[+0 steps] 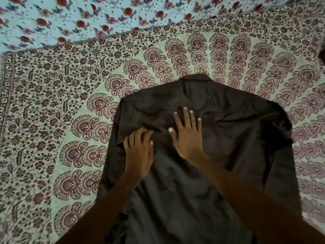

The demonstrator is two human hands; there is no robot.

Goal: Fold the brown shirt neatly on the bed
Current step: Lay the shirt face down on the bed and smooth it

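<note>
The brown shirt [219, 155] lies back-side up in front of me on the bed, its collar [196, 78] pointing away toward twelve o'clock and its lower part running down under my forearms to the bottom edge of view. My right hand [187, 136] rests flat on the cloth near the middle of the upper back, palm down, fingers spread apart with the thumb angled out toward nine o'clock, gripping nothing. My left hand [139, 152] sits just beside it at about eight o'clock from the right one, close to the shirt's left edge, fingers bent and bunched on a ridge of wrinkled cloth; whether they actually pinch that fold I cannot tell. Creases fan out across the fabric between and above both hands, while the right shoulder at two o'clock lies smoother. Under the shirt is a pale green bedcover [52, 106] printed with dark maroon fan-shaped motifs around the middle and a dense band of small flowers and vines nearer its border. Past that border, from ten to one o'clock, a light blue sheet [70, 18] with red roses fills the far edge of view. The light is dim and the far cloth is blurred.
</note>
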